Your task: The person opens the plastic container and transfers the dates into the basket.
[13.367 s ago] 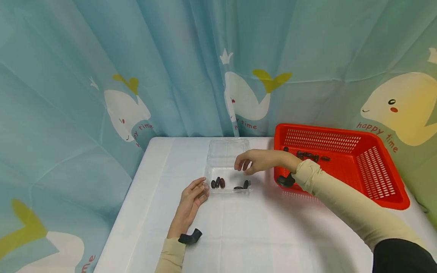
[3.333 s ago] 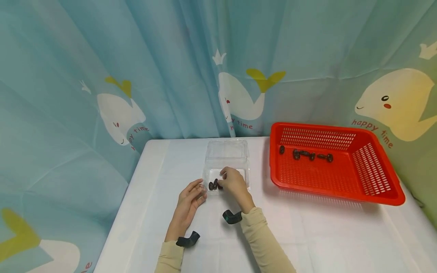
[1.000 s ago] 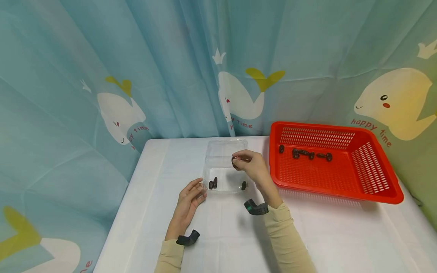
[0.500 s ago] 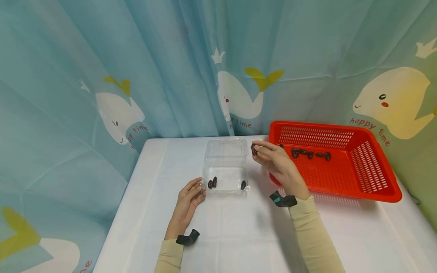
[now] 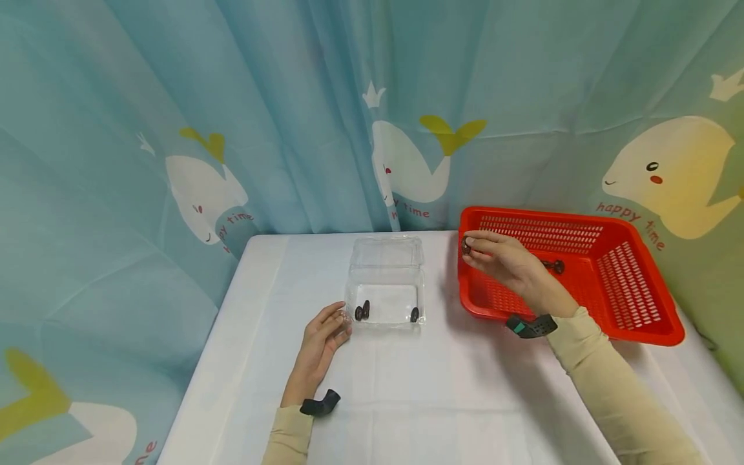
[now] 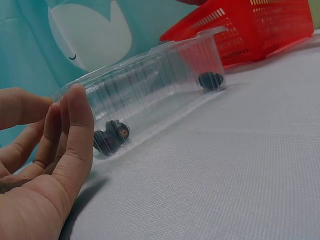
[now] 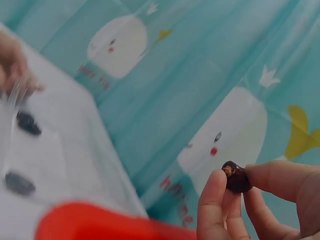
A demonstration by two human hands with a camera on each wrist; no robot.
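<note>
A clear plastic clamshell box (image 5: 391, 298) lies with its lid folded back. My left hand (image 5: 320, 337) pinches its near left corner between thumb and fingers. Two dark dates (image 5: 365, 310) sit together at the box's left side, and a single date (image 5: 414, 314) lies by its right wall. Raised over the left edge of the red basket (image 5: 599, 294), my right hand (image 5: 511, 261) grips another date (image 7: 236, 179) between thumb and fingertips; a brown end of it shows in the right wrist view. Dates (image 5: 558, 266) inside the basket are partly hidden behind this hand.
The box and basket stand on a white-covered table (image 5: 401, 400), with a gap between them. A blue-green curtain (image 5: 314, 129) printed with whales hangs along the back and sides. Dark cameras (image 5: 321, 405) are strapped to both wrists.
My right hand has lifted a date out of the box and carried it right, to over the basket. The box held more dates earlier. My left hand has stayed at the box's corner.
</note>
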